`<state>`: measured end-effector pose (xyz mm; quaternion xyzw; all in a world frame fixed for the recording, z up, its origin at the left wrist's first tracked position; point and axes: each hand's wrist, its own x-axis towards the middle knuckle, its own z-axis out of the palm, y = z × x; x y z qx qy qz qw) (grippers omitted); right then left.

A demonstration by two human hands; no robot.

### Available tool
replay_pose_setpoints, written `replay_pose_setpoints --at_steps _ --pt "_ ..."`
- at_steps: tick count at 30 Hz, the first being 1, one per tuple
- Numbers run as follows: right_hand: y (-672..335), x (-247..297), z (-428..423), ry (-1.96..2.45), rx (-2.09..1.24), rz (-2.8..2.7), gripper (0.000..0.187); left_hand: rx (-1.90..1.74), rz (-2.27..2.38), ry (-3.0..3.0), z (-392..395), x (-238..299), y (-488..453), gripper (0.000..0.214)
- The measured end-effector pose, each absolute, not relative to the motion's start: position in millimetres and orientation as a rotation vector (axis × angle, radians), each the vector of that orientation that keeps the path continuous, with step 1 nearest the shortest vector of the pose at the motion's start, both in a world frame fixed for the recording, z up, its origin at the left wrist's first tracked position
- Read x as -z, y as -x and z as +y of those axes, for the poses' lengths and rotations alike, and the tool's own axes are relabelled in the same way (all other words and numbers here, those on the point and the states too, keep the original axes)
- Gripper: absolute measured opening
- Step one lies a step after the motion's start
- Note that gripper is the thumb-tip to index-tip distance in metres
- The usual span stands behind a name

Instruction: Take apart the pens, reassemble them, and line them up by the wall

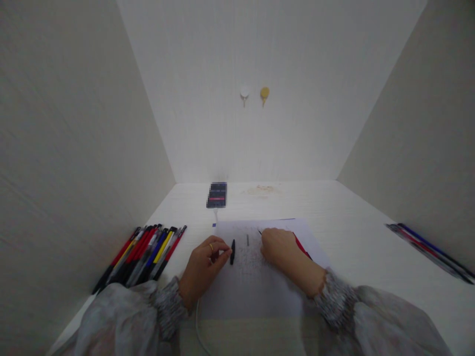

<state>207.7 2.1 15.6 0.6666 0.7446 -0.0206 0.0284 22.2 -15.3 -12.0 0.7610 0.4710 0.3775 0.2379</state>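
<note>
Though the cap (232,252) is black, the pen barrel (302,246) shows red.

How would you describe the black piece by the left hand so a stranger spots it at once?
Find the white paper on the desk. Over its left part is the left hand. Right by that hand's thumb and fingers is the black piece: slim, tapered, darker and longer than the grey bar farther right.
</note>
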Motion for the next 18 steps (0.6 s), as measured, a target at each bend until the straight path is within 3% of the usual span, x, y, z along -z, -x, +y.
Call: replay_pose_setpoints --at_steps 3,10,18 --pt "-204.6 -17.7 3.6 -2.111 0.076 2.337 0.025 -1.04 1.284 -2.074 -15.5 11.7 -22.4 0.014" --pt "-193.2 -13.5 18.9 -2.129 0.454 2.47 0.021 -1.05 1.258 -2.056 -15.0 12.2 -23.1 0.014" --pt "-184.6 -2.2 31.3 -2.159 0.438 2.366 0.018 -1.056 1.249 -2.007 -16.0 7.8 -23.7 0.014"
